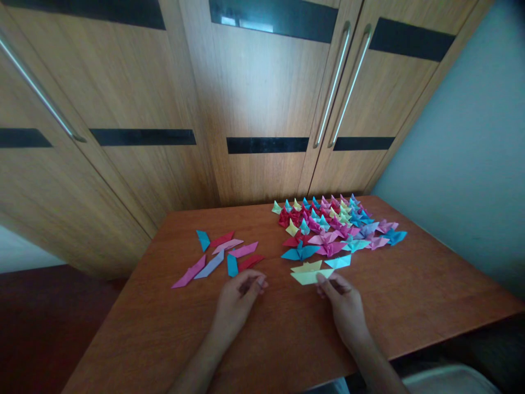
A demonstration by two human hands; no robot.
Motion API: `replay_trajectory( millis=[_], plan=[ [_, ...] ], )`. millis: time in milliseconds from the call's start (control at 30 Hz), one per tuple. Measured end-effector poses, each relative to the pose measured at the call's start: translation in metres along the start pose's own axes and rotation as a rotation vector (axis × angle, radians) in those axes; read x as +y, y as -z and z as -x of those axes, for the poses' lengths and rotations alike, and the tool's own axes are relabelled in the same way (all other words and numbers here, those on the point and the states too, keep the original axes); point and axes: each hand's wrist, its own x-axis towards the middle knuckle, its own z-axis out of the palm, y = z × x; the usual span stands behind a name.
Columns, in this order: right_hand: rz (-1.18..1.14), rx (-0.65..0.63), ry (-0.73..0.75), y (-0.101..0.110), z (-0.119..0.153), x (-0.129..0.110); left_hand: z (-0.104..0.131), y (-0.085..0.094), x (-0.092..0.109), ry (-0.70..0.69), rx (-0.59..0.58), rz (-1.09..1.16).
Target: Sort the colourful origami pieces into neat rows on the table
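My right hand (342,306) pinches the right end of a pale green folded paper piece (307,277) between thumb and fingers, low over the table. Right behind it lies a pale yellow folded piece (307,267), partly covered, and a light cyan folded piece (338,262). My left hand (240,298) is closed, thumb against curled fingers, and I see nothing between them. It is close to a blue strip (232,266) and a red strip (250,262) of folded paper.
Loose folded strips, among them a magenta one (189,272) and a lilac one (210,265), lie on the left of the wooden table (279,334). Rows of colourful origami birds, including a blue one (301,251), fill the back right. A wooden wardrobe (262,98) stands behind.
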Motion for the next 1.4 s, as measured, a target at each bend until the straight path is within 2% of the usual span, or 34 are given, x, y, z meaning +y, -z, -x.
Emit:
replay_trajectory(
  millis=[100, 267, 400, 500, 600, 700, 800, 867, 967, 1033, 1100, 1267, 1400],
  plan=[
    [0.043, 0.093, 0.031, 0.029, -0.009, 0.008, -0.002, 0.029, -0.005, -0.052, 0.081, -0.132],
    [0.220, 0.254, 0.033, 0.096, -0.025, 0.029, -0.003, 0.074, -0.023, -0.039, 0.181, -0.321],
    [0.556, 0.310, 0.001, 0.143, -0.043, 0.038, -0.003, 0.086, -0.029, 0.004, 0.215, -0.264],
    [0.807, 0.302, -0.002, 0.159, -0.060, 0.041, -0.001, 0.082, -0.026, 0.013, 0.194, -0.261],
    [0.996, 0.307, -0.033, 0.161, -0.073, 0.042, 0.000, 0.079, -0.023, 0.004, 0.160, -0.300],
    [1.078, 0.390, -0.064, 0.156, -0.076, 0.041, -0.001, 0.080, -0.023, 0.011, 0.162, -0.298],
    [1.079, 0.464, 0.081, 0.150, -0.066, 0.042, -0.001, 0.083, -0.025, 0.017, 0.182, -0.261],
    [1.082, 0.389, 0.283, 0.146, -0.058, 0.046, -0.001, 0.083, -0.025, 0.025, 0.175, -0.265],
    [1.154, 0.161, 0.495, 0.139, -0.049, 0.053, -0.001, 0.082, -0.025, 0.026, 0.141, -0.304],
    [1.237, 0.066, 0.505, 0.135, -0.047, 0.056, -0.001, 0.082, -0.026, 0.011, 0.117, -0.332],
    [1.301, 0.035, 0.478, 0.133, -0.048, 0.059, -0.001, 0.083, -0.029, -0.002, 0.109, -0.346],
    [1.379, 0.031, 0.446, 0.129, -0.055, 0.058, -0.001, 0.085, -0.035, 0.008, 0.109, -0.336],
    [1.401, 0.046, 0.446, 0.125, -0.059, 0.054, 0.000, 0.083, -0.032, 0.015, 0.097, -0.356]
  ],
)
